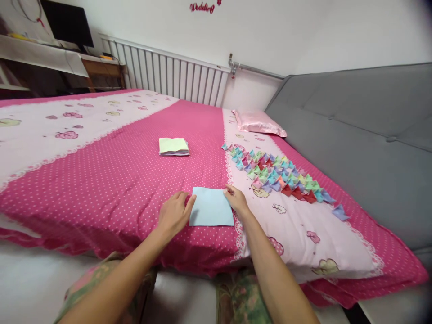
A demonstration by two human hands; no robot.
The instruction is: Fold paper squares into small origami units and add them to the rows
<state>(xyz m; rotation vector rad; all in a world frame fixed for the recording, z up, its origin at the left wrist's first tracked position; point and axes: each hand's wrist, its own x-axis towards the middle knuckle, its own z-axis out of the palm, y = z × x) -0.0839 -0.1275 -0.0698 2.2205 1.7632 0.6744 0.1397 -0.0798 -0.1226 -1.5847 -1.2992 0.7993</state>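
Note:
A flat, light blue sheet of paper (212, 208) lies on the pink dotted bedspread close to the bed's front edge. My left hand (173, 212) rests at the sheet's left side, fingers apart, with the thumb against its upper left edge. At the upper right corner, my right hand (236, 200) has thumb and fingers closed on the paper's edge. Farther back on the bed sits a stack of paper sheets (173, 146), pale yellow-green on top. To the right, several small folded paper pieces (276, 173) in many colours stand in rows.
A pink satin pillow (258, 122) lies at the far right, against the grey padded headboard (357, 130). Behind the bed are a white radiator (168, 72) and a pipe. A desk (101, 66) with a black monitor (67, 22) stands at the back left.

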